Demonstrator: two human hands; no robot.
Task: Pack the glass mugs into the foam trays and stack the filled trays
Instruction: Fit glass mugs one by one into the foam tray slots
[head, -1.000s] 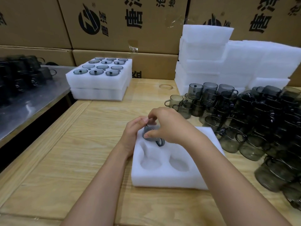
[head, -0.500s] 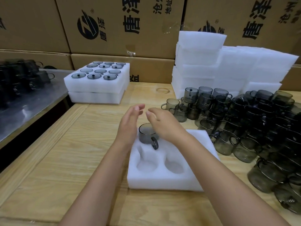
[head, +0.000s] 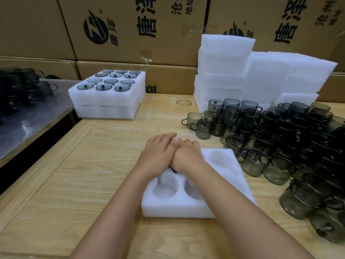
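Presses flat on a glass mug [head: 173, 170] with left hand [head: 158, 156] laid partly over right hand [head: 187, 158], fingers straight, each grip open and curled round nothing. Hides nearly all of that mug, set in the 11 o'clock pocket of the foam tray [head: 186, 209] at the centre of the worktop [head: 74, 184], leaving only a dark sliver showing under the palms. Faces loose mugs [head: 270, 143] crowded just beside the tray at 3 o'clock, blank foam [head: 225, 71] stacked at 1 o'clock, two stacked filled trays [head: 106, 98] at 11 o'clock, cardboard boxes [head: 130, 25] at 12.
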